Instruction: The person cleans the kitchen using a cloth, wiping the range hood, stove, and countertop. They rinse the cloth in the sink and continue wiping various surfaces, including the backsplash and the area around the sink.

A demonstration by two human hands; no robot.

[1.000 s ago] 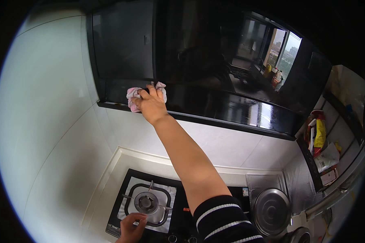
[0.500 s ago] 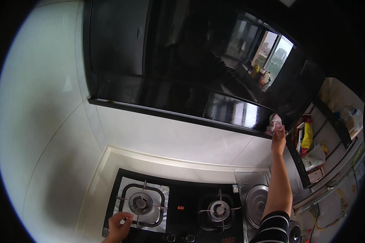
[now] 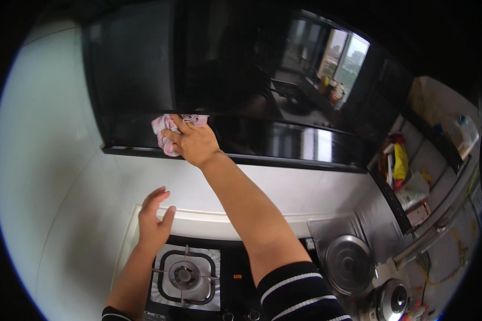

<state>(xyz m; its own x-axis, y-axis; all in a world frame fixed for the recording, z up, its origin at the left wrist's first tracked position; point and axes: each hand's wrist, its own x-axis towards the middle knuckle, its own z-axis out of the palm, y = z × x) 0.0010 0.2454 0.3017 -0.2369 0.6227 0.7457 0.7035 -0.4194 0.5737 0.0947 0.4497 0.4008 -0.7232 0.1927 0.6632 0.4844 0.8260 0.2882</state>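
Observation:
A pink and white cloth (image 3: 165, 128) is bunched under my right hand (image 3: 197, 143), which presses it against the lower front panel of a glossy black range hood (image 3: 241, 131). The fingers lie over the cloth toward the panel's left part. My left hand (image 3: 156, 214) is raised below and to the left, thumb and fingers apart, holding nothing. It hovers in front of the pale wall, above the left burner (image 3: 183, 274) of a black gas stove (image 3: 231, 294). The right burner is hidden behind my right forearm.
Right of the stove stand a round metal lid (image 3: 350, 265) and a pot with a glass-and-steel lid (image 3: 393, 300). Farther right, a wall shelf (image 3: 393, 206) holds packets, including a yellow one (image 3: 400, 161). A pale tiled wall (image 3: 53, 160) closes the left side.
My right hand has carried the cloth from the hood panel's right end far to the left. My left hand has risen from beside the left burner, and its fingers have spread.

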